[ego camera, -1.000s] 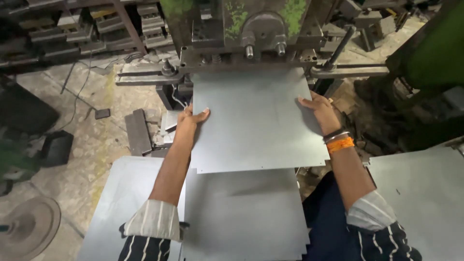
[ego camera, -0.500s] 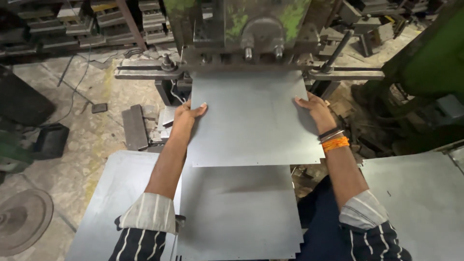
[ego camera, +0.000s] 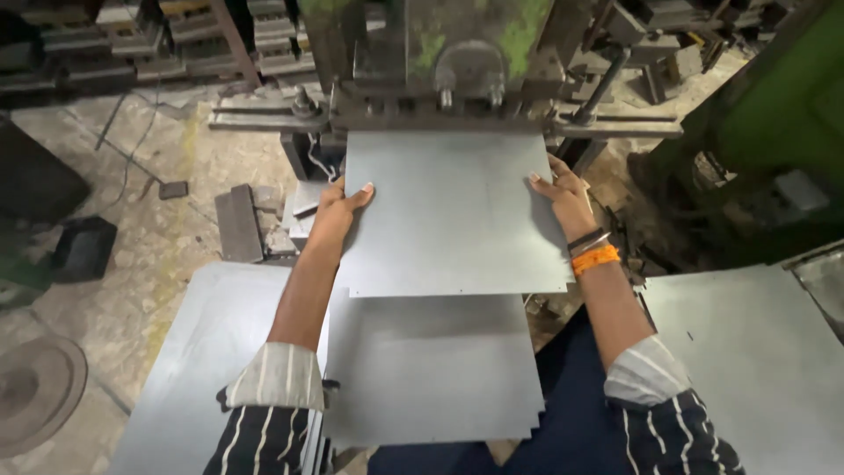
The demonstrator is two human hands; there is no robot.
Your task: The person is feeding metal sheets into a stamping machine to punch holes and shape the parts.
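Lower left: grey sheets [ego camera: 189,352] lying flat. Left hand [ego camera: 332,207] grips left edge of metal sheet [ego camera: 453,211], thumb on top. Sheet is flat, plain grey, rectangular, centre frame, far edge under the green press [ego camera: 448,62]. Below it, a stack [ego camera: 431,369] of like sheets. Right hand [ego camera: 563,198] grips the right edge. Lower right: another sheet [ego camera: 756,352].
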